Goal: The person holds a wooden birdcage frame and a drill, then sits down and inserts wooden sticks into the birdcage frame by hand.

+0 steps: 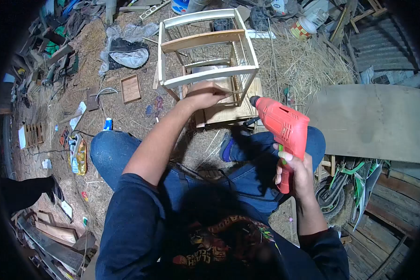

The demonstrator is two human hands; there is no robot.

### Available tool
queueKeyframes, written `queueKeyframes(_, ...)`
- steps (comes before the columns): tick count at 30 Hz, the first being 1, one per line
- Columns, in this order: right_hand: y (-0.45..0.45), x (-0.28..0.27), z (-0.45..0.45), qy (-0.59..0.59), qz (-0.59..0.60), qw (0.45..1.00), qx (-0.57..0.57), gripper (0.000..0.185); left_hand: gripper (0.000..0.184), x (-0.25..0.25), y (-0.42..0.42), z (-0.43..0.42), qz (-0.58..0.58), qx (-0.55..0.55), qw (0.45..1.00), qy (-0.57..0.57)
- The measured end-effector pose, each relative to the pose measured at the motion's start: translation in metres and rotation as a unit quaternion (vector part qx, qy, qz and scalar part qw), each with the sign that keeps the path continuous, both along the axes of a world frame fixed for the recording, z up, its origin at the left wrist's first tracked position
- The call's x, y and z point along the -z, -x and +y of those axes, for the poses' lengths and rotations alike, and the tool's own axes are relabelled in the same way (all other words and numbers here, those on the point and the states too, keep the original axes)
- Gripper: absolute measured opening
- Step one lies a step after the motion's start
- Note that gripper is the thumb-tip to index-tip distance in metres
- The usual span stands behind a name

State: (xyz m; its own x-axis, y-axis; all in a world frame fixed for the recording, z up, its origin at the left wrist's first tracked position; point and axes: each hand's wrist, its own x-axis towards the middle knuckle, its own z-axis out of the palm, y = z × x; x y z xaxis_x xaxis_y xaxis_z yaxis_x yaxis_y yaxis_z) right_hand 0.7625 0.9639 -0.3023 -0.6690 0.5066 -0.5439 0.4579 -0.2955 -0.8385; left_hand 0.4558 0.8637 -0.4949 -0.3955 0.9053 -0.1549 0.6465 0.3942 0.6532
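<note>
The wooden frame blocks the drill leftward.

The shirt bears lettering apparently reading "CLASH" and "CLANS".

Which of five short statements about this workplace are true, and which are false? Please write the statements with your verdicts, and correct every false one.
1. The right hand holds a red drill. True.
2. The drill's tip points back toward the person's chest. False: it points away from the body, toward the wooden frame.
3. The left hand is at the near side of the frame. True.
4. A shallow wooden tray lies on the ground to the right of the frame. False: it lies to the left.
5. A green-and-white motorbike is at the right side of the picture. True.
</note>
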Motion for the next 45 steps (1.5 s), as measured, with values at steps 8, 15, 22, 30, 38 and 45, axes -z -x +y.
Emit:
queueKeyframes(8, 0.018, -0.002, -0.003, -0.002, -0.008, 1.000, -0.008, 0.044, 0.029, 0.007, -0.005, -0.008, 0.012, 0.020, 1.000, -0.004)
queueKeyframes(15, 0.014, -0.003, -0.003, 0.033, -0.014, 0.999, -0.008, 0.043, 0.026, -0.005, -0.022, -0.013, 0.069, -0.060, 0.993, 0.074)
queueKeyframes(22, 0.015, 0.002, -0.005, 0.039, 0.002, 0.999, -0.012, 0.041, 0.040, -0.011, -0.030, -0.024, 0.064, -0.081, 0.993, 0.050)
queueKeyframes(30, 0.016, 0.005, -0.003, 0.025, 0.013, 0.999, -0.021, 0.042, 0.050, -0.138, -0.020, -0.082, -0.101, -0.037, 0.994, 0.022)
queueKeyframes(38, 0.010, 0.000, -0.003, 0.023, 0.002, 0.999, -0.029, 0.042, 0.090, -0.062, 0.125, -0.116, -0.156, -0.474, 0.854, -0.149)
queueKeyframes(45, -0.002, -0.011, -0.001, 0.001, -0.021, 0.999, -0.029, 0.040, 0.045, -0.056, 0.112, -0.071, -0.447, -0.369, 0.763, -0.284)
